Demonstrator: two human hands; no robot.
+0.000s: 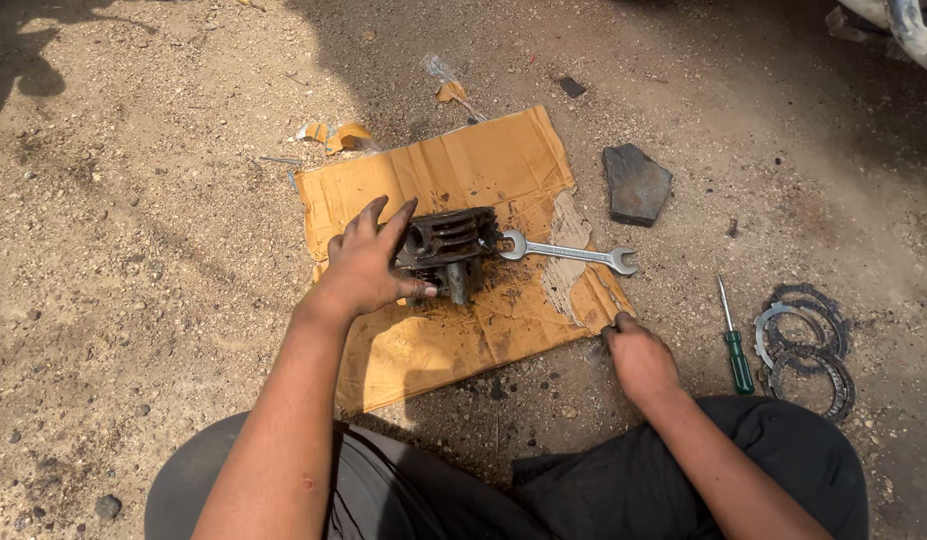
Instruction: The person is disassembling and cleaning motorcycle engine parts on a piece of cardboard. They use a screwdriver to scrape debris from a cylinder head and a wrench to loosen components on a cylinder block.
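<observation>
Greasy finned cylinder (446, 250) (cast metal) under left hand (369, 265)

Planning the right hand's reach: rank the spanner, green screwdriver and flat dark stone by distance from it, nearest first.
From the right hand:
1. Green screwdriver, on the dirt just right of it.
2. Spanner, on the cardboard above it.
3. Flat dark stone, beyond the cardboard's right edge.

Present on the ground: one torn brown cardboard sheet (504, 165); one dark finned metal engine cylinder (447, 245); one silver double-ended spanner (569, 254); one green-handled screwdriver (734, 343); one flat dark grey stone slab (636, 182); about three grey metal clutch rings (806, 342), overlapping, exact count unclear. Two bare hands are visible.
</observation>
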